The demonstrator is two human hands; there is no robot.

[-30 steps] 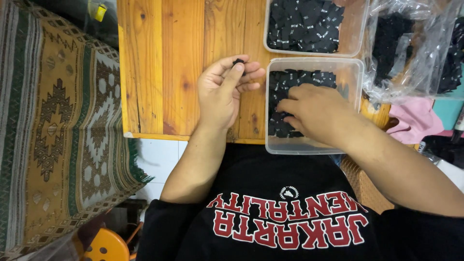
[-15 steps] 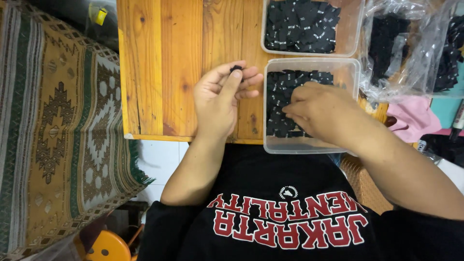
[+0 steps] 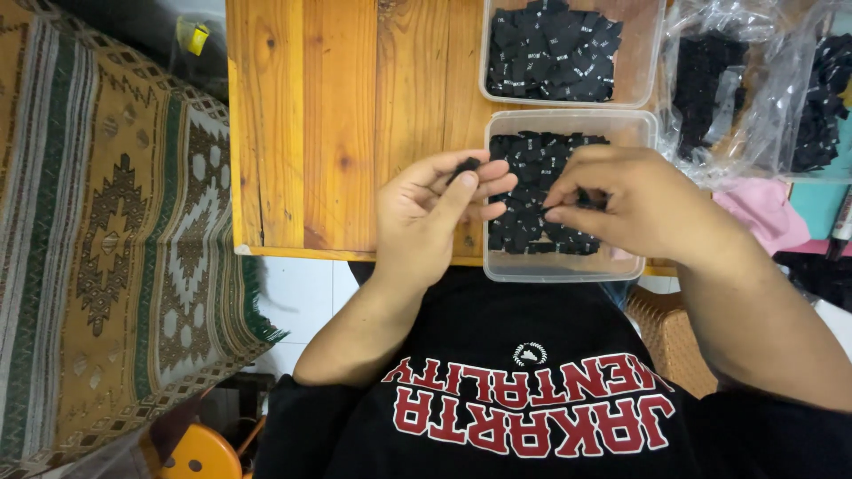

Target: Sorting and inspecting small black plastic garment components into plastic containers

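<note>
My left hand [image 3: 435, 213] rests on the wooden table [image 3: 346, 115] and pinches a few small black fabric labels [image 3: 465, 165] between thumb and fingers. My right hand [image 3: 621, 200] hovers over the near clear plastic container [image 3: 497, 266], fingers pinched on a black label taken from the pile of black labels [image 3: 525, 182] inside it. A second clear container [image 3: 643, 84] farther back holds several more black labels [image 3: 550, 49].
Clear plastic bags [image 3: 754, 89] with black labels lie at the right of the containers. A patterned woven rug [image 3: 106, 248] hangs at the left. An orange stool [image 3: 200, 454] stands below. A pink cloth [image 3: 763, 213] lies at the right.
My right hand has lifted out of the near container with a label pinched in its fingers. My left hand keeps its small stack and has barely moved.
</note>
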